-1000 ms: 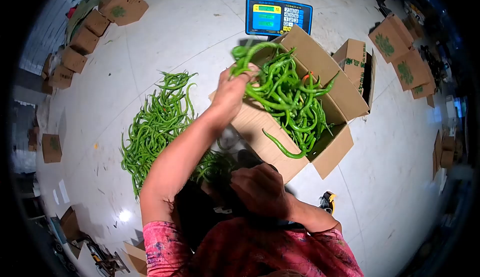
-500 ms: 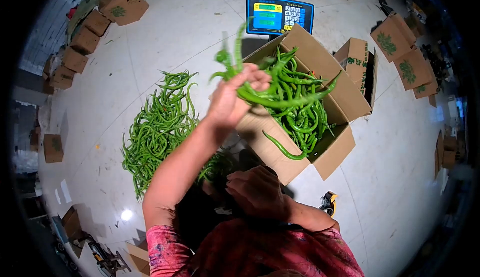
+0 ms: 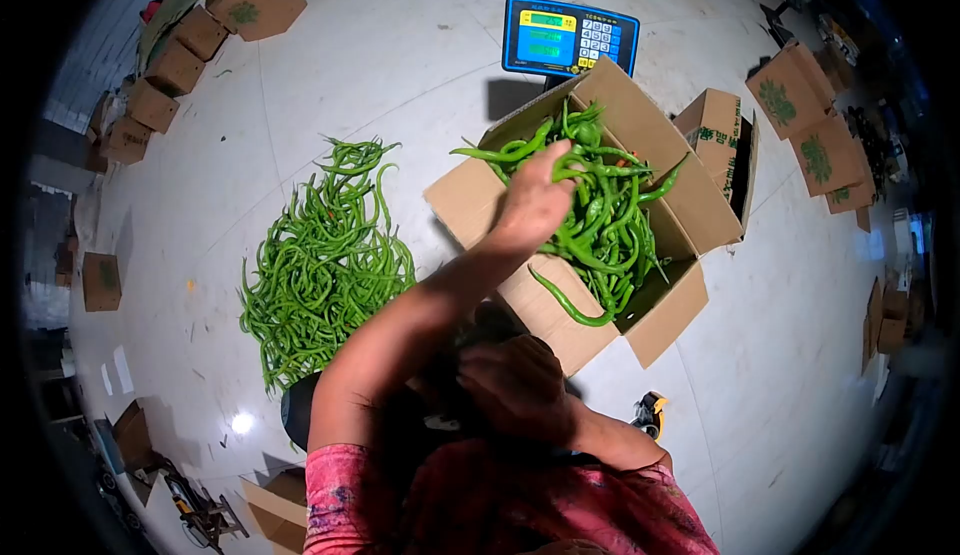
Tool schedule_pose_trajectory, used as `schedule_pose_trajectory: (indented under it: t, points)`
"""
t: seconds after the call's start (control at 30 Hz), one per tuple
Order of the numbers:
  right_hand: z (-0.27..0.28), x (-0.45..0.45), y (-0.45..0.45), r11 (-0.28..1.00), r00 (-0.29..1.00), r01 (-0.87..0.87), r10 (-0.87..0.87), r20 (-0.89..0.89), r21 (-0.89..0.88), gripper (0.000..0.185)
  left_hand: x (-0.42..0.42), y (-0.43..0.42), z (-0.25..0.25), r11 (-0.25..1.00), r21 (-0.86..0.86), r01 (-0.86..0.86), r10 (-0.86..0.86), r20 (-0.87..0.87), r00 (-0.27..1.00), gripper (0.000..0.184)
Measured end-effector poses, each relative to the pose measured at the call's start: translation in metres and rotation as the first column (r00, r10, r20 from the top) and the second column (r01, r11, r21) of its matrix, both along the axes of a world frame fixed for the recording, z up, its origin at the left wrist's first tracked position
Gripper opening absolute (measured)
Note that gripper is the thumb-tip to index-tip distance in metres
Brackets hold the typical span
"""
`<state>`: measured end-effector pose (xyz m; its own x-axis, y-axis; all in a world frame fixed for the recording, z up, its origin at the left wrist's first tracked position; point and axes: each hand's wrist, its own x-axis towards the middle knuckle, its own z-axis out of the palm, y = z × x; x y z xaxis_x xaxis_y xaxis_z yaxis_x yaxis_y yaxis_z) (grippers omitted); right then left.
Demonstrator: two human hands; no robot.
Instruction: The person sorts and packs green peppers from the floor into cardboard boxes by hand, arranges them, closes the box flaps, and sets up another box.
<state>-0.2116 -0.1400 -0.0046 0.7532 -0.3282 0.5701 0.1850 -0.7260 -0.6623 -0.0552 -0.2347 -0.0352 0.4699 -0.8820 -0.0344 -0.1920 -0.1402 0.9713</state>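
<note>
Here's the keypad (image 3: 597, 43) of the scale (image 3: 571, 7), showing 789, 456, 123 and 0! Its green figures (image 3: 545, 37) blur, and green Chinese lettering (image 3: 718, 136) on the box (image 3: 713, 110) behind reads too small.

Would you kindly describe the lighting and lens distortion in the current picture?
Head view: black corners, fisheye-like bowing towards the edges; head view: a glare spot on the floor, lower left; head view: left hand brightly lit, right hand in deep shadow.
</note>
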Motion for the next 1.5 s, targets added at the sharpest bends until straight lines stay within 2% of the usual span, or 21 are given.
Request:
schedule_pose_trajectory:
  t: [0.03, 0.07, 0.17, 0.2, 0.3, 0.33, 0.43, 0.57, 0.6, 0.7, 0.73, 0.83, 0.87, 0.97, 1.1, 1.13, 1.17, 1.23, 1.33, 1.43, 1.5]
  points:
    - [-0.001, 0.0, 0.0, 1.0, 1.0, 0.011, -0.011, 0.012, 0.005, 0.022, 0.003, -0.002, -0.007, 0.996, 0.028, -0.082, 0.079, 0.096, 0.992, 0.034]
    - [-0.001, 0.0, -0.002, 1.0, 1.0, 0.014, -0.015, 0.012, 0.008, 0.022, 0.007, -0.002, -0.015, 0.991, -0.082, -0.102, 0.07, -0.33, 0.941, 0.033]
    - [-0.001, 0.001, -0.003, 1.0, 1.0, 0.014, -0.014, 0.014, 0.017, 0.021, 0.012, 0.02, 0.015, 0.967, -0.232, -0.108, -0.088, -0.696, 0.713, 0.03]
    - [-0.001, 0.001, -0.003, 1.0, 1.0, 0.014, -0.015, 0.015, 0.014, 0.022, 0.011, 0.024, 0.017, 0.964, -0.224, -0.146, -0.076, -0.753, 0.653, 0.028]
    - [0.002, 0.002, -0.004, 1.0, 1.0, 0.01, -0.011, 0.008, 0.021, 0.023, 0.008, 0.036, 0.022, 0.962, -0.214, -0.17, -0.09, -0.837, 0.54, 0.025]
    - [0.004, 0.002, -0.003, 1.0, 1.0, 0.007, -0.008, 0.004, 0.026, 0.023, 0.005, 0.037, 0.022, 0.958, -0.228, -0.172, -0.094, -0.82, 0.564, 0.026]
    - [-0.001, 0.003, -0.002, 1.0, 0.999, 0.012, -0.013, 0.033, 0.026, 0.023, -0.003, 0.044, 0.028, 0.96, -0.239, -0.144, -0.171, -0.911, 0.375, 0.026]
    - [0.0, 0.003, -0.001, 1.0, 1.0, 0.011, -0.012, 0.023, 0.023, 0.022, -0.015, 0.05, 0.047, 0.975, -0.196, -0.106, -0.139, -0.906, 0.4, 0.03]
    - [0.001, 0.002, -0.001, 1.0, 1.0, 0.017, -0.018, 0.018, 0.021, 0.022, -0.016, 0.051, 0.051, 0.962, -0.24, -0.128, -0.171, -0.899, 0.403, 0.03]
    - [0.003, 0.004, 0.0, 0.999, 1.0, 0.025, -0.025, 0.014, 0.02, 0.022, -0.018, 0.042, 0.057, 0.94, -0.32, -0.116, -0.218, -0.826, 0.52, 0.03]
    - [0.004, 0.004, 0.0, 1.0, 1.0, 0.023, -0.023, 0.015, 0.018, 0.022, -0.022, 0.041, 0.056, 0.958, -0.282, -0.061, -0.203, -0.81, 0.55, 0.029]
    - [0.001, 0.004, 0.0, 0.999, 0.999, 0.006, -0.007, 0.038, 0.042, 0.022, -0.042, 0.038, 0.053, 0.977, -0.136, 0.163, -0.195, -0.882, 0.429, 0.025]
    - [0.001, 0.003, 0.0, 0.999, 0.999, 0.014, -0.016, 0.045, 0.042, 0.022, -0.046, 0.038, 0.055, 0.954, -0.2, 0.224, -0.269, -0.9, 0.343, 0.026]
    - [0.002, 0.002, 0.002, 0.997, 0.997, 0.041, -0.045, 0.063, 0.06, 0.023, -0.039, 0.033, 0.064, 0.888, -0.362, 0.282, -0.431, -0.869, 0.242, 0.028]
    - [0.004, 0.0, 0.0, 0.998, 0.998, 0.028, -0.031, 0.057, 0.055, 0.023, -0.035, 0.005, 0.069, 0.843, -0.521, 0.133, -0.528, -0.754, 0.39, 0.032]
    - [0.003, -0.001, -0.001, 0.999, 0.999, 0.019, -0.021, 0.049, 0.042, 0.023, -0.03, 0.0, 0.074, 0.889, -0.443, 0.112, -0.431, -0.731, 0.529, 0.039]
    - [0.003, -0.002, 0.0, 0.999, 0.999, 0.014, -0.015, 0.039, 0.037, 0.024, -0.025, -0.011, 0.057, 0.92, -0.381, 0.093, -0.337, -0.646, 0.685, 0.056]
    - [0.002, -0.005, -0.001, 1.0, 1.0, -0.003, 0.002, 0.021, 0.026, 0.028, -0.013, -0.012, 0.049, 0.992, -0.096, 0.084, -0.114, -0.369, 0.923, 0.071]
    - [0.002, -0.006, -0.001, 0.999, 0.999, 0.008, -0.009, 0.032, 0.032, 0.027, 0.01, 0.01, -0.01, 0.997, 0.046, 0.065, -0.064, -0.025, 0.998, 0.078]
    - [0.005, -0.007, -0.003, 0.999, 1.0, 0.003, -0.004, 0.022, 0.051, 0.027, 0.018, 0.052, -0.014, 0.991, -0.08, -0.109, 0.087, -0.237, 0.968, 0.076]
    - [0.011, -0.004, -0.005, 1.0, 0.999, -0.006, 0.006, 0.04, -0.006, 0.027, 0.03, 0.078, -0.017, 0.977, -0.082, -0.198, 0.164, -0.314, 0.935, 0.071]
